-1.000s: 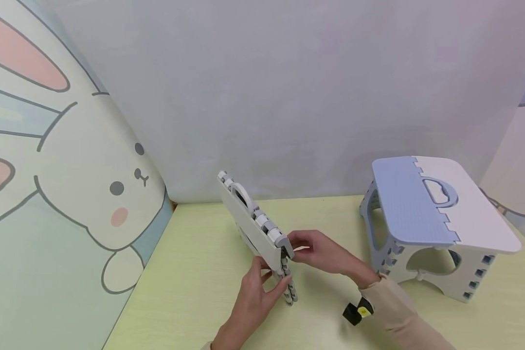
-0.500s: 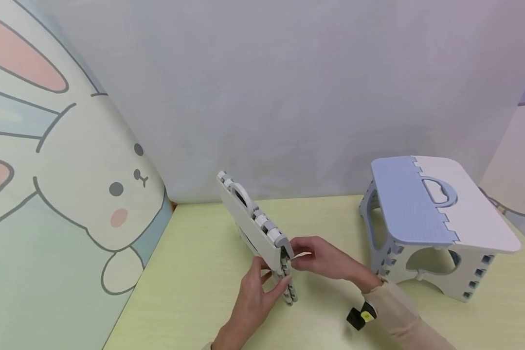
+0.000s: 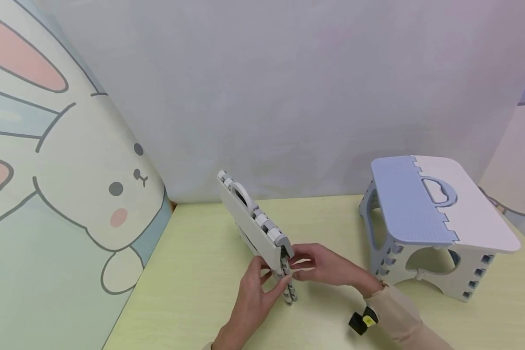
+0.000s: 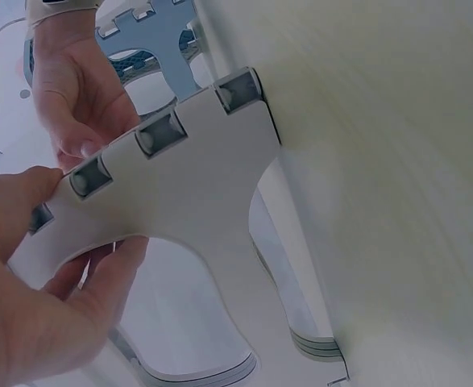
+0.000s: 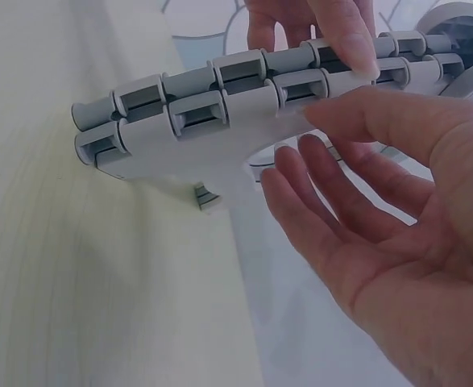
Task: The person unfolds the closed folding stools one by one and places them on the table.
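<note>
A grey and white folding stool point(image 3: 251, 228), largely folded, stands tilted on the tabletop, its carry handle point(image 3: 243, 197) upward. My left hand point(image 3: 250, 296) grips its near end panel; in the left wrist view the thumb lies at the hinged edge and the fingers pass through the cut-out of the white panel point(image 4: 212, 161). On the other side my right hand point(image 3: 323, 265) holds the same end. The right wrist view has that thumb touching the panel just below the hinge knuckles point(image 5: 244, 85), with the fingers curled by the cut-out; their exact contact is partly hidden.
To the right a blue and white folding stool point(image 3: 407, 204) stands unfolded on its legs. A pale wall point(image 3: 297, 107) rises behind the light green-yellow tabletop point(image 3: 188, 272). On the left is a rabbit-printed panel point(image 3: 82, 194). A small black device point(image 3: 363, 321) hangs at the right wrist.
My right hand has slid down along the stool's near end, toward the lower part of the panels. The left hand and both stools look unmoved.
</note>
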### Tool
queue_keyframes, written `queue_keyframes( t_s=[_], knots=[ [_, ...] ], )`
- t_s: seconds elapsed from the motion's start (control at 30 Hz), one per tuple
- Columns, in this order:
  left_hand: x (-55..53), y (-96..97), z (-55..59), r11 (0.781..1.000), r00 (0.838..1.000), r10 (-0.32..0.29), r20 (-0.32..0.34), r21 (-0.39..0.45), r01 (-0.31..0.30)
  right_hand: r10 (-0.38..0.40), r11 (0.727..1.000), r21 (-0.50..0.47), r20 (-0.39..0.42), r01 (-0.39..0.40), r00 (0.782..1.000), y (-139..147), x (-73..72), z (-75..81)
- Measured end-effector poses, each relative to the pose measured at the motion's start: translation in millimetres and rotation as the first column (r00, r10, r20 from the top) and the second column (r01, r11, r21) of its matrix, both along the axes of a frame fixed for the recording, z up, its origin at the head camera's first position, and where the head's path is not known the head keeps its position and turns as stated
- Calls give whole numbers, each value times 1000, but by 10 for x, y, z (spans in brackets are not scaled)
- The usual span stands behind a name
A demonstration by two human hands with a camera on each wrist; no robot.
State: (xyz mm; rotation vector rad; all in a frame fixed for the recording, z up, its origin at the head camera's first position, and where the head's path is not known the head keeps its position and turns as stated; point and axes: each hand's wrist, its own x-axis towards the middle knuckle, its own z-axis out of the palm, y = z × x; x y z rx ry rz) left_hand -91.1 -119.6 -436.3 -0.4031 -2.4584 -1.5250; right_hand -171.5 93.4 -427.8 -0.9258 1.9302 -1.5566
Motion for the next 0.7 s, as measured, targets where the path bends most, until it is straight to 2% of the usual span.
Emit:
queue_keyframes(
  t_s=[0.43,0.7],
  knots=[
    [2,-1,0,1000,1000,7,-21,1,-7,18,1000,-25,-32,-19,999,7,22,-39],
    [3,-3,-13,1000,999,2,-38,1,-2,3,1000,-17,-9,-3,1000,12,47,-65]
  ],
)
